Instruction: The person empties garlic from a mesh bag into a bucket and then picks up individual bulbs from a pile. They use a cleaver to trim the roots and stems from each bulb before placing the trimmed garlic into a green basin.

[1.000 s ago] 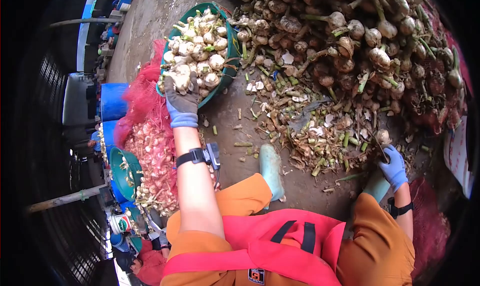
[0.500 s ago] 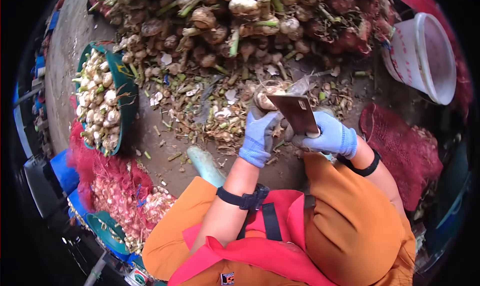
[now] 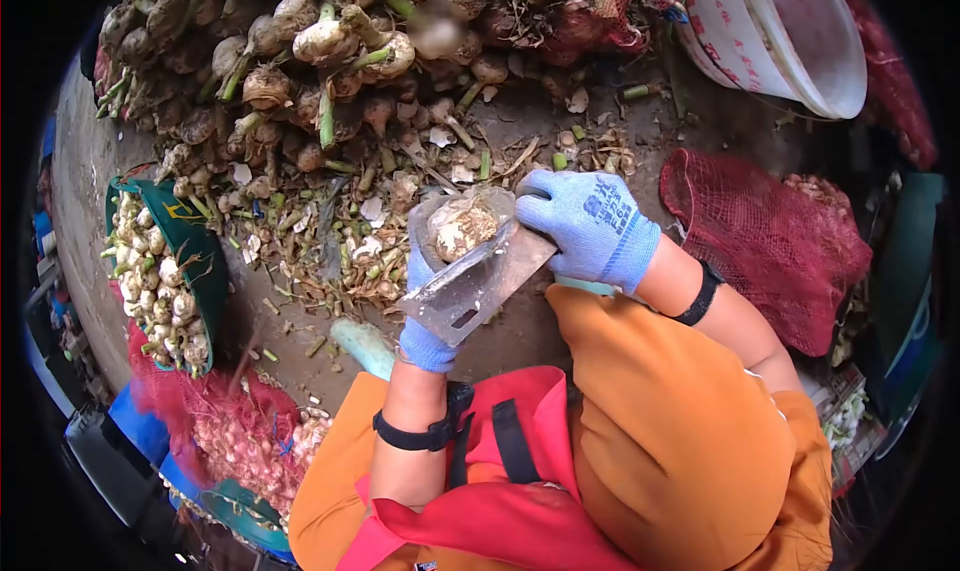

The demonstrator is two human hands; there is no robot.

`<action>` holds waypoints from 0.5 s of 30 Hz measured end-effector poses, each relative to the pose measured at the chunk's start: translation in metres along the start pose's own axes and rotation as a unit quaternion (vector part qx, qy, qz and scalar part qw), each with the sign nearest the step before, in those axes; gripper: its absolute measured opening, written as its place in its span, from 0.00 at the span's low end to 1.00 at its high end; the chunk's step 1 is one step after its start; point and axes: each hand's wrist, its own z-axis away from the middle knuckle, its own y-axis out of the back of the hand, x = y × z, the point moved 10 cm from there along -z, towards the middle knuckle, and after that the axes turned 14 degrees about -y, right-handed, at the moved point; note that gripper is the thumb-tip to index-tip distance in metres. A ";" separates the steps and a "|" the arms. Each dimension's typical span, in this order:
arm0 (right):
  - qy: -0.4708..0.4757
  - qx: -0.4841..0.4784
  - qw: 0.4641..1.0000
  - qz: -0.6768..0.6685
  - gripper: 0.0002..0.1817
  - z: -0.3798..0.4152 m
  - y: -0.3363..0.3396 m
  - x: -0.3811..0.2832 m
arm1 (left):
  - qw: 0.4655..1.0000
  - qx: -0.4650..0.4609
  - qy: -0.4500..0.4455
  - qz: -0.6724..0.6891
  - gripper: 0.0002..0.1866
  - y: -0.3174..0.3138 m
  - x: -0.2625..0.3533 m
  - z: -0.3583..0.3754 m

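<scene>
A garlic bulb (image 3: 464, 228) with dirty outer skin rests in my left hand (image 3: 419, 263), whose gloved fingers curl round it from the left and below. My right hand (image 3: 590, 221), also in a blue glove, grips a broad cleaver (image 3: 465, 293) at its upper right end. The flat blade slants down to the left, lying against the near side of the bulb and over part of my left palm. The cleaver's handle is hidden by my right fingers. Beneath both hands, cut stems and peeled skins (image 3: 365, 241) litter the floor.
A large heap of untrimmed garlic (image 3: 290, 61) lies ahead. At left, a green basket (image 3: 180, 231) holds trimmed bulbs, with a red net sack (image 3: 170, 371) below it. A white bucket (image 3: 735, 31) lies tilted at upper right, above another red net sack (image 3: 765, 251).
The cleaver has swung from standing up between my hands to slanting down left across the bulb. My right hand has risen beside it. The whole view has shifted.
</scene>
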 end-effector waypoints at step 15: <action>-0.380 -0.088 0.830 -0.398 0.09 -0.009 -0.076 0.144 | 0.995 -0.032 0.098 0.003 0.36 -0.024 0.002 0.003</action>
